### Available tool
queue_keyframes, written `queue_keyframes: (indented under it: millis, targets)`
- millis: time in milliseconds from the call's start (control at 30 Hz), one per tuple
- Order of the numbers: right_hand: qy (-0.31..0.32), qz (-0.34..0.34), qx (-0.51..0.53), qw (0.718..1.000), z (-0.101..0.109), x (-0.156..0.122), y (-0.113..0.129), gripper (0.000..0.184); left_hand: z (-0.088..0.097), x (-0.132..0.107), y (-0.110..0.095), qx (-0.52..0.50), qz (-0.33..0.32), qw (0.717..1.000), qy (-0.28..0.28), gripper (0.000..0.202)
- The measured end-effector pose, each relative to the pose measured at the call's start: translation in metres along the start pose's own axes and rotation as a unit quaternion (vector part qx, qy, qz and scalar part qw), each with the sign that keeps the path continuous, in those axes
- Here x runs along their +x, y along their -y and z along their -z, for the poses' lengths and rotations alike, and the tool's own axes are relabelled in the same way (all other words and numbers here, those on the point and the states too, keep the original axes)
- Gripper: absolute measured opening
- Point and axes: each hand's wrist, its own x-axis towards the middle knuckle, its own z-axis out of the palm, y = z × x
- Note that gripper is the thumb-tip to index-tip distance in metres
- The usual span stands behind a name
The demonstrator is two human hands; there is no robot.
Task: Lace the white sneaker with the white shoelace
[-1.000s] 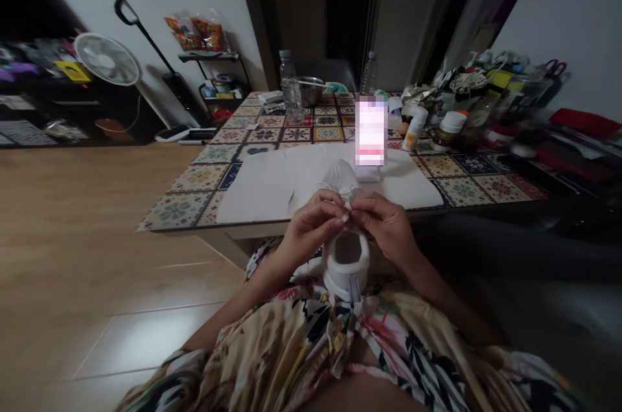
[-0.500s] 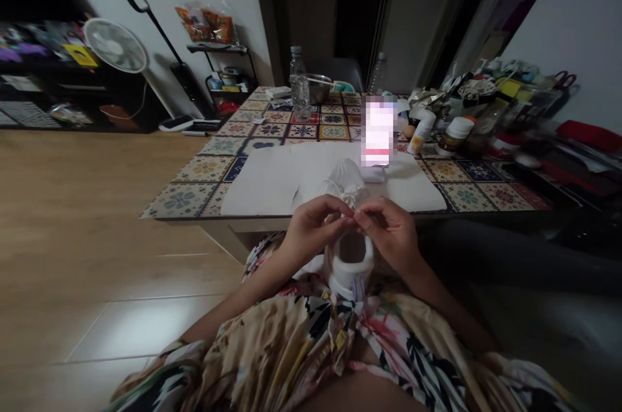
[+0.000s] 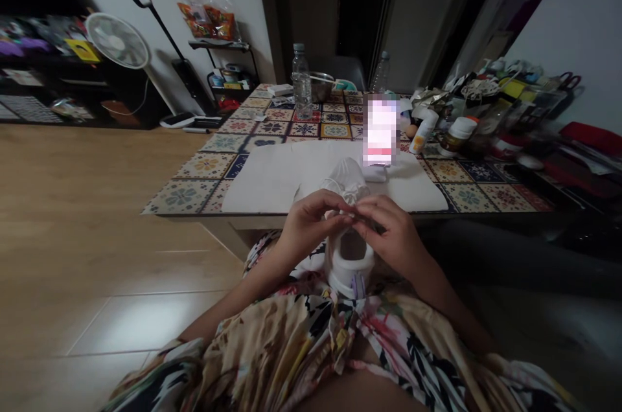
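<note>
We have the white shoe (image 3: 346, 274) pointing from the lap (image 3: 286, 328) towards the surface (image 3: 179, 195), seemingly so that the left hand (image 3: 307, 225) and right hand (image 3: 396, 230) can reach its laces (image 3: 354, 194) together, but whether their nearly meeting fingers (image 3: 333, 225) grasp these, we cannot tell.

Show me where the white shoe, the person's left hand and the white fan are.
White shoe (image 3: 352, 265): head view, on the collar at the heel.
Left hand (image 3: 307, 220): head view, on the back of the hand.
White fan (image 3: 116, 41): head view, on the hub.
</note>
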Motion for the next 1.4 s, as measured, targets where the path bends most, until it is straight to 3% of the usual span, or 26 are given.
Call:
queue_keyframes:
  millis: [167, 300, 400, 500, 633, 700, 833, 933, 1100, 1200, 1400]
  targets:
    - [-0.043, -0.051, 0.045, 0.997, -0.008, -0.002, -0.001, 0.010, -0.001, -0.001, 0.000, 0.023, -0.026, 0.999, 0.011, 0.005]
    - [-0.063, -0.153, 0.159, 0.973, -0.013, -0.004, -0.003, 0.006, -0.002, -0.002, -0.002, 0.008, 0.022, 1.000, 0.010, 0.004]
    - [-0.020, -0.186, 0.258, 0.948, -0.015, -0.005, -0.006, 0.012, -0.002, -0.002, -0.003, -0.040, 0.081, 0.996, -0.005, 0.007]
    - [0.001, -0.153, 0.225, 0.962, -0.015, -0.004, -0.005, 0.021, -0.002, 0.000, -0.002, -0.105, 0.141, 0.984, -0.004, 0.014]
    - [-0.025, -0.012, 0.043, 0.999, -0.013, -0.002, -0.001, 0.017, -0.002, 0.003, -0.001, -0.138, 0.171, 0.975, 0.002, 0.023]
    - [-0.025, 0.039, -0.015, 0.999, -0.012, -0.003, 0.000, 0.018, -0.002, 0.005, 0.000, -0.131, 0.181, 0.975, 0.003, 0.025]
    - [-0.021, 0.074, -0.078, 0.994, -0.010, -0.006, -0.001, 0.023, 0.003, 0.009, 0.003, -0.138, 0.207, 0.968, 0.027, 0.027]
    - [-0.039, 0.083, -0.059, 0.994, -0.010, -0.004, -0.002, 0.020, 0.007, 0.014, 0.007, -0.164, 0.229, 0.959, 0.041, 0.027]
    - [-0.047, 0.083, 0.062, 0.994, -0.004, 0.001, -0.006, 0.012, 0.011, 0.021, 0.011, -0.134, 0.224, 0.965, 0.027, 0.025]
    - [-0.013, 0.088, 0.112, 0.990, 0.001, 0.001, -0.009, 0.010, 0.013, 0.023, 0.012, -0.097, 0.192, 0.977, -0.006, 0.024]
    - [0.051, 0.100, 0.140, 0.984, 0.002, 0.000, -0.013, 0.009, 0.012, 0.024, 0.019, -0.067, 0.173, 0.982, -0.020, 0.017]
